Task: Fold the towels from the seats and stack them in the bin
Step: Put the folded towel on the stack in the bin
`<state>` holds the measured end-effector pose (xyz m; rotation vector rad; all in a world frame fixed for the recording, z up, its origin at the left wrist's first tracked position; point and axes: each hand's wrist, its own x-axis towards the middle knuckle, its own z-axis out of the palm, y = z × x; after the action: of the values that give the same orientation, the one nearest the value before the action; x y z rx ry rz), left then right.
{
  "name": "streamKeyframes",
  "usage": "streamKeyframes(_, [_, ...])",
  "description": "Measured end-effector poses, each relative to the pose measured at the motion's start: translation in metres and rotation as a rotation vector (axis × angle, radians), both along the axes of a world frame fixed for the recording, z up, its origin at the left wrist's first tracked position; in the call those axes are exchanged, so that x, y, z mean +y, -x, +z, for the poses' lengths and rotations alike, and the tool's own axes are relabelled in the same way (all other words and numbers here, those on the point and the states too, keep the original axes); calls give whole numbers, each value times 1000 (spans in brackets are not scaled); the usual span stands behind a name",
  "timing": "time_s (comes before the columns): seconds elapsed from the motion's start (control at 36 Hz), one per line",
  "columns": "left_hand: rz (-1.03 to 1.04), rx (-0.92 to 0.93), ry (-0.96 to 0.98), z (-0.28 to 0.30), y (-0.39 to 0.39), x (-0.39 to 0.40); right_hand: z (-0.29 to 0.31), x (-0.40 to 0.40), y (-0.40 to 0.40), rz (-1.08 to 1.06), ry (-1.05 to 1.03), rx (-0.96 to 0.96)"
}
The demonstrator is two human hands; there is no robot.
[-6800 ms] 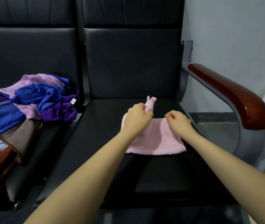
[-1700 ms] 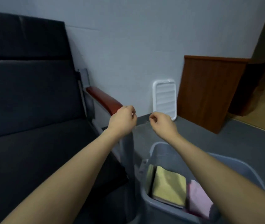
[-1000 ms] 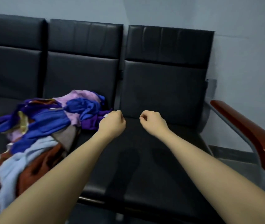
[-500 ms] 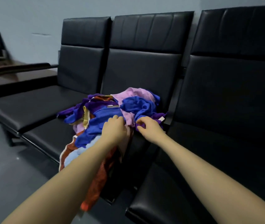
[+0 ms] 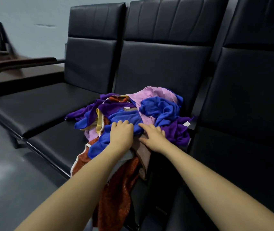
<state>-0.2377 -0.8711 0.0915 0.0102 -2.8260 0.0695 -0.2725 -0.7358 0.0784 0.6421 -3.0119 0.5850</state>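
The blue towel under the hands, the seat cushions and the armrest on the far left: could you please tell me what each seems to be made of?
Blue towel: soft, matte, fuzzy cloth, probably microfibre or terry; it crumples in loose folds.
Seat cushions: smooth black leather or imitation, which one unclear; faint sheen and stitched panels.
Armrest: dark reddish-brown, glossy, probably varnished wood, though blurred.

Three black seats [image 5: 158,67] stood in a row, with one wooden armrest [image 5: 21,63] at the far end. On the middle seat lay one heap of towels [image 5: 132,114]; their exact number could not be told. Two hands rested on the heap.
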Motion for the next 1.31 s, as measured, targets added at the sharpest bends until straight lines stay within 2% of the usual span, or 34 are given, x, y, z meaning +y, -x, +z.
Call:
streamKeyframes(0.14, [-41, 158, -135, 4, -9, -1, 2, -2, 0, -40, 85, 27])
streamKeyframes(0.28, [-96, 235, -248, 17, -21, 5, 12, -7, 1, -132, 340, 101])
streamKeyframes(0.33, [-99, 277, -258, 25, -26, 6, 21, -9, -2, -123, 376, 103])
streamKeyframes(0.44, [-69, 331, -268, 40, -34, 7, 35, -15, -9, -94, 438, 57])
streamKeyframes(0.58, [-21, 358, -362, 60, -45, 7, 51, -15, -34, 94, 798, -131])
streamKeyframes(0.67, [-59, 411, -413, 66, -56, 9, 54, -12, -47, 134, 800, -130])
streamKeyframes(0.75, [-105, 398, -432, 68, -67, 12, 53, -9, -51, 97, 818, -24])
streamKeyframes(0.86, [-107, 328, -361, 75, -78, 19, 63, 3, -63, 114, 827, 42])
streamKeyframes(0.94, [-119, 360, -373, 86, -86, 29, 76, 12, -73, 98, 899, 75])
streamKeyframes(1.03, [-229, 430, -333, 99, -95, 38, 92, 29, -87, 54, 938, 118])
streamKeyframes(1.22, [-435, 473, -363, 124, -112, 69, 118, 92, -115, 14, 842, 290])
streamKeyframes(1.31, [-483, 374, -365, 133, -117, 92, 126, 118, -126, -13, 779, 295])
